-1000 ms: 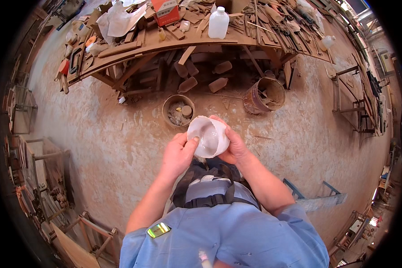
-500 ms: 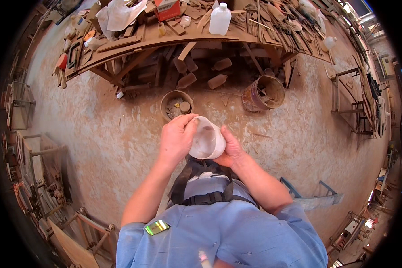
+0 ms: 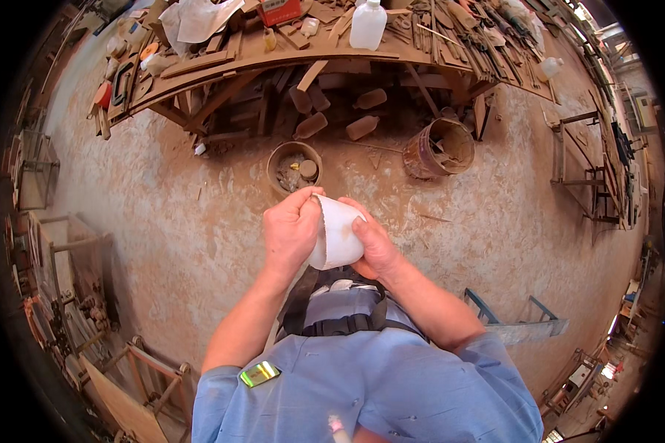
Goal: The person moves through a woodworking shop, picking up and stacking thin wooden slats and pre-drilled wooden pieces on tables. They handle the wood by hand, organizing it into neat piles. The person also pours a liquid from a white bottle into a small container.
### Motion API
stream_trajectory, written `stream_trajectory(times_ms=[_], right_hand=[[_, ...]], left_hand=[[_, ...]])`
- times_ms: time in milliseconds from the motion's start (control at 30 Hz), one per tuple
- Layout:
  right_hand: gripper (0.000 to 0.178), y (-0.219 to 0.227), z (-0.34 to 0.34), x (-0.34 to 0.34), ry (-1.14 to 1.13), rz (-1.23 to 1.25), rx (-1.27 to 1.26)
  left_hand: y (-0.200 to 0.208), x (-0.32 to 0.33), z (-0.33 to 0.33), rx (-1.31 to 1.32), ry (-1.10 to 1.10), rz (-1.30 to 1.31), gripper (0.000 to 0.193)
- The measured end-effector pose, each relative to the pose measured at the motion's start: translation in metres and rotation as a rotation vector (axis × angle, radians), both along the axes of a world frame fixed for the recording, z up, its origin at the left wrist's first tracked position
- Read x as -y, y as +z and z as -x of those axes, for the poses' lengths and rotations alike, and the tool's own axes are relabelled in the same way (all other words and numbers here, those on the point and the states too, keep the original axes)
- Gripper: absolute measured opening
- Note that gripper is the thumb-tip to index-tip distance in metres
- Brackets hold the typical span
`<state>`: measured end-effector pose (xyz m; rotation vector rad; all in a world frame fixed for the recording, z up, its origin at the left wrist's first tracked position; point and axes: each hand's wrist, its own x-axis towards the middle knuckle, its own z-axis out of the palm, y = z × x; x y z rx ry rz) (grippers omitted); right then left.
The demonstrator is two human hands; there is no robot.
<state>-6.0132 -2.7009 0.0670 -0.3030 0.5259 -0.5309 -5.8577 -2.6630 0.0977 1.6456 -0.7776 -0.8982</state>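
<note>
In front of my waist I hold a white plastic cup (image 3: 338,235) with a rough rim, like the cut-off end of a bottle. It lies tilted on its side with its mouth toward the left. My left hand (image 3: 291,227) is closed on the rim, thumb and fingers pinching its upper edge. The right hand (image 3: 375,242) wraps the rounded closed end, with the thumb on the outside wall. The inside of the cup is turned out of sight.
Ahead stands a wooden workbench (image 3: 222,68) heaped with wood scraps and tools, a white plastic jug (image 3: 368,26) near its edge. On the floor before it are a round bucket (image 3: 272,164) and a larger rusty bucket (image 3: 423,159). A blue metal frame (image 3: 528,330) lies at right.
The cup has turned in my hands: its mouth, which faced up toward me, now points left and the outer wall shows. My right thumb has come across onto the wall.
</note>
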Motion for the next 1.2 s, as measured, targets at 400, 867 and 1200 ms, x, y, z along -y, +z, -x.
stream_trajectory(times_ms=[400, 867, 1200], right_hand=[[0.060, -0.002, 0.001, -0.007, -0.002, -0.042, 0.044], [0.055, -0.008, 0.007, -0.008, -0.019, -0.085, 0.046], [0.056, 0.002, 0.002, -0.010, -0.067, 0.005, -0.135]], left_hand=[[0.003, -0.002, 0.006, 0.229, -0.019, -0.041, 0.023], [0.005, -0.003, 0.000, 0.784, -0.030, 0.228, 0.005], [0.009, -0.001, -0.001, 1.179, -0.074, 0.184, 0.012]])
